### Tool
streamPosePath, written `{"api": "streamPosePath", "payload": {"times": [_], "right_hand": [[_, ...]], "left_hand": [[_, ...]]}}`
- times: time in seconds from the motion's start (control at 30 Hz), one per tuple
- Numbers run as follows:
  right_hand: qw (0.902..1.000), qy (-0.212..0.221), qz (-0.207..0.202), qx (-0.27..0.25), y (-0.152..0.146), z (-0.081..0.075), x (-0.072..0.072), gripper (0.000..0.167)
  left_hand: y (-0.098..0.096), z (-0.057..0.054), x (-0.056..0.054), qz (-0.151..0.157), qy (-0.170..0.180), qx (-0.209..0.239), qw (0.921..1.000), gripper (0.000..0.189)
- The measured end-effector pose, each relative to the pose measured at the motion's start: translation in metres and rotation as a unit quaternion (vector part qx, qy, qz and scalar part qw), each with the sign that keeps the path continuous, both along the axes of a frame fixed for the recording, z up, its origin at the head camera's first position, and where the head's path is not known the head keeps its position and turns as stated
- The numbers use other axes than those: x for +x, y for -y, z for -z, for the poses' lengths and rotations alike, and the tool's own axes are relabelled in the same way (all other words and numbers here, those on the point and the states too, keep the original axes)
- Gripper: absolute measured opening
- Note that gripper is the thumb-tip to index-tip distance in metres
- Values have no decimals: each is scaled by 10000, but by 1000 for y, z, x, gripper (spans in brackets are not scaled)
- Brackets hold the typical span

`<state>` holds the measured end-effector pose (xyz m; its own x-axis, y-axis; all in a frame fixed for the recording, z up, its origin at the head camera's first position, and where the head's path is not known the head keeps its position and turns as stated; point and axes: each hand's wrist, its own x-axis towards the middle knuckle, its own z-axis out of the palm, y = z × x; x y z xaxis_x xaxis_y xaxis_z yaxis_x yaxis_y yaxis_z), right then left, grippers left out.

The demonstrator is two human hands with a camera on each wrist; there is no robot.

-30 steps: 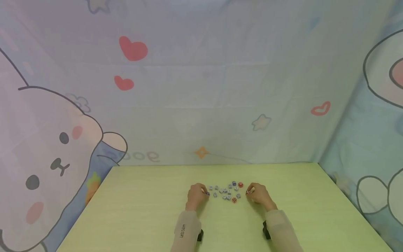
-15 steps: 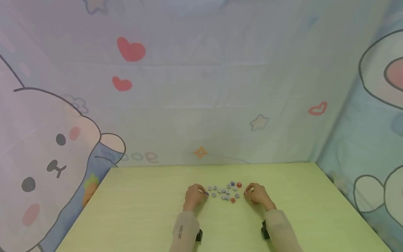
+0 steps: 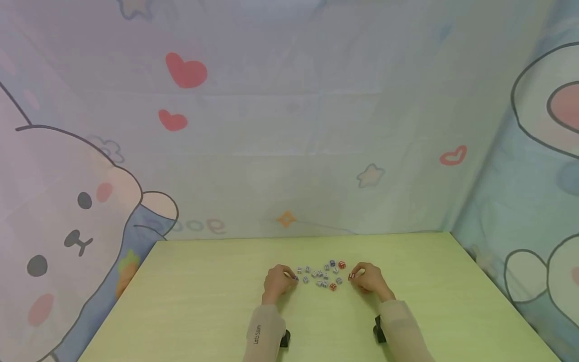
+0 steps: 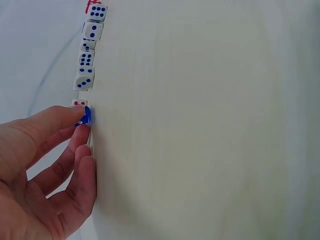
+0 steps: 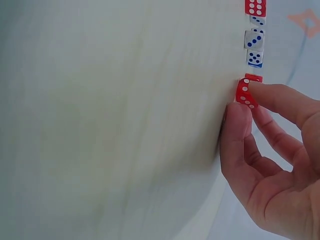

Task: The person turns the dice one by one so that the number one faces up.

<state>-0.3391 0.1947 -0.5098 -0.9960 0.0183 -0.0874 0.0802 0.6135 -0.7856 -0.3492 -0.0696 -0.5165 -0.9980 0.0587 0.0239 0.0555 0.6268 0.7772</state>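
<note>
My left hand (image 3: 277,282) pinches a blue die (image 4: 87,116) between thumb and fingertips, low over the table at the left of a scattered group of dice. On the opposite side, my right hand (image 3: 370,279) pinches a red die (image 5: 245,94) with white pips, thumb on one side and finger on the other. Between the hands lie several white dice (image 3: 319,274), two loose red dice, one at the back (image 3: 342,264) and one at the front (image 3: 332,287), and a blue die (image 3: 332,263) near the back red one. My fingers partly cover both held dice.
The pale yellow-green table (image 3: 203,291) extends around the dice on all sides. A cloth backdrop (image 3: 289,125) printed with cartoon animals, hearts and stars hangs behind it and at both sides. Black wrist straps sit below both sleeves.
The head view has shifted slightly, so everything appears a little further left. Both hands keep pinching their dice in nearly the same spots, and the loose dice keep their arrangement.
</note>
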Motion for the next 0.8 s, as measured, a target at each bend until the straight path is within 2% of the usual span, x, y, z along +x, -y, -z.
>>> {"api": "streamPosePath", "payload": {"times": [0.07,0.23,0.5,0.8], "right_hand": [[10000,-20,21,-6,0,0,0,15],[10000,42,42,-42,0,-1,1,15],[9997,149,94,-184,-1,-1,0,18],[9997,74,129,-206,-4,1,-3,22]], "left_hand": [[-1,-6,3,-78,139,-6,9999,7],[-2,-12,10,-93,62,-169,9998,9],[-2,-7,8,-89,13,-288,9995,10],[-2,-10,10,-16,-8,-214,9998,10]]}}
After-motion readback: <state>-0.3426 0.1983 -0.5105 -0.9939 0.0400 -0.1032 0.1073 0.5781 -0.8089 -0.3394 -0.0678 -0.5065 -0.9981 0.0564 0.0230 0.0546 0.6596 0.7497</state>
